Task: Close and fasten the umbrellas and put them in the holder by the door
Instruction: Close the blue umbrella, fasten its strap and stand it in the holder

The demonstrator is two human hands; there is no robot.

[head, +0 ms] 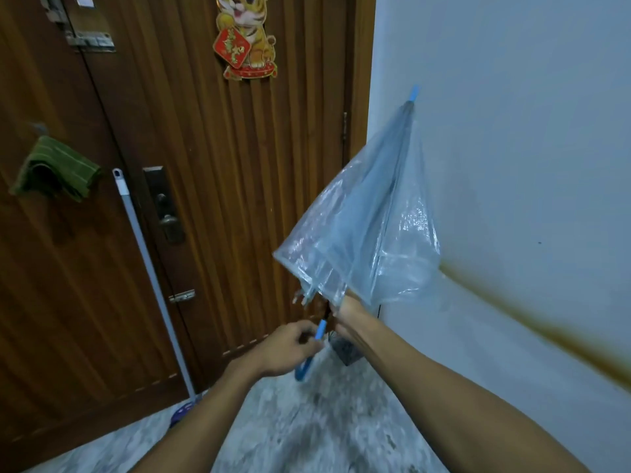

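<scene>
Right of the frame's middle: clear plastic umbrella with blue tip [368, 216], half folded, pointing up | my left hand [290, 346] curls round its blue hook handle [309, 356] | right hand [345, 314] grips the rib ends | light, floppy, slippery skin; I'd hold the stiff handle.

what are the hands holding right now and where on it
Both hold the clear umbrella: left hand grips its blue handle; right hand holds it at the canopy's lower edge, fingers hidden.

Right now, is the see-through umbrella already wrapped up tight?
No, the clear umbrella is folded down but its plastic canopy hangs loose and flared while the left hand grips the blue handle.
</scene>
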